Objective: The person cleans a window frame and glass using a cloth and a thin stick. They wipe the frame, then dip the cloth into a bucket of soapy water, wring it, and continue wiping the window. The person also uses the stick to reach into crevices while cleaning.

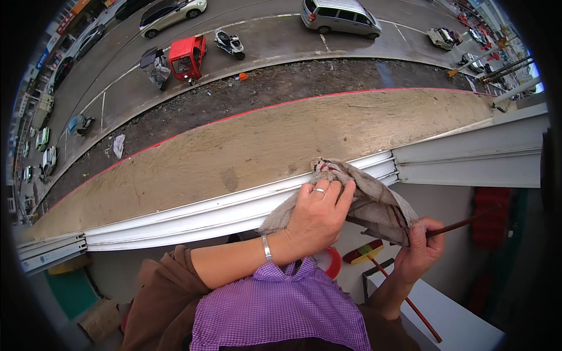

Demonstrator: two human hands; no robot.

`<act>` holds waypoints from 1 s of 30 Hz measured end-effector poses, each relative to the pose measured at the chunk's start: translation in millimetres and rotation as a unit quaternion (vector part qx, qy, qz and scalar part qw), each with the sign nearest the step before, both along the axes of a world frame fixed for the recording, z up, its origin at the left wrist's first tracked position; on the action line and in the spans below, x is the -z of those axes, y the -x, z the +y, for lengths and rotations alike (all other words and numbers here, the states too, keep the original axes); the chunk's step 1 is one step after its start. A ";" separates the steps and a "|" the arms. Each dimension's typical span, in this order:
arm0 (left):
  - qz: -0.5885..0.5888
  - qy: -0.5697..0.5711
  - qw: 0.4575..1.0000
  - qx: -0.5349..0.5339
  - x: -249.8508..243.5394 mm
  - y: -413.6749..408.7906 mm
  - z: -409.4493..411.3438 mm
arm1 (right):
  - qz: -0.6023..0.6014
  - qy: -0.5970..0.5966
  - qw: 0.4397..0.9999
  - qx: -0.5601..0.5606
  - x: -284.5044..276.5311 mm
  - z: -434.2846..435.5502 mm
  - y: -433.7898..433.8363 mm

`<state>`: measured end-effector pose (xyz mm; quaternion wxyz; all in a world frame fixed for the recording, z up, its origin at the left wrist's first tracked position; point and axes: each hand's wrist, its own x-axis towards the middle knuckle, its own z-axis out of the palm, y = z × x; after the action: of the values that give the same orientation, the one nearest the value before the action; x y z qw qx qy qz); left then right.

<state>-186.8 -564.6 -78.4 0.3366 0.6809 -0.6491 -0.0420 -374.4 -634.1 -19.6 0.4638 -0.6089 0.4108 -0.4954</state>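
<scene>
A grey-brown cloth [380,197] is bunched over the white window frame's sill track [189,219]. Pressed onto the cloth, my left hand [322,210] has its fingers curled on the fabric at the track; it wears a ring and a silver bracelet. My right hand [421,250] pinches the cloth's right end between thumb and fingers. A thin dark-red stick [456,224] passes through or behind the right fingers and points to the right; how it lies under the cloth is hidden.
Outside the frame is a tan ledge [246,140] with a red edge, above a street with a red three-wheeler [186,59] and a silver van [342,19]. Indoors are a broom [364,252], a red-rimmed bucket [333,263], a white surface [443,307] and a cardboard box [100,319].
</scene>
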 end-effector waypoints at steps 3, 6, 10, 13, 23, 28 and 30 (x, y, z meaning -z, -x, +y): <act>0.000 -0.004 1.000 0.004 0.6 20.1 -34.1 | 0.020 0.024 1.000 -0.007 -1.9 -11.4 3.0; -0.017 0.027 0.999 -0.029 5.5 41.9 -67.1 | 0.057 0.057 0.997 -0.011 -2.5 -15.9 7.0; -0.023 0.030 0.998 -0.044 11.2 60.0 -91.6 | 0.087 0.026 0.996 -0.021 4.8 -15.9 26.8; -0.057 0.055 0.996 -0.052 18.0 60.1 -92.5 | 0.094 0.015 0.995 -0.011 10.3 -15.0 32.7; -0.146 0.027 0.988 -0.034 21.0 47.1 -80.6 | 0.114 0.024 0.993 0.002 4.3 0.1 26.3; -0.169 0.020 0.985 -0.016 22.4 13.5 -39.9 | 0.089 0.014 0.996 0.018 5.5 14.3 10.0; -0.184 0.018 0.983 -0.016 20.5 -1.1 -20.9 | 0.071 0.008 0.997 -0.005 4.1 21.8 -1.8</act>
<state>-185.7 -585.4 -98.9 0.2246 0.6810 -0.6896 0.1014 -372.6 -612.2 -23.7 0.4312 -0.6483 0.4358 -0.4514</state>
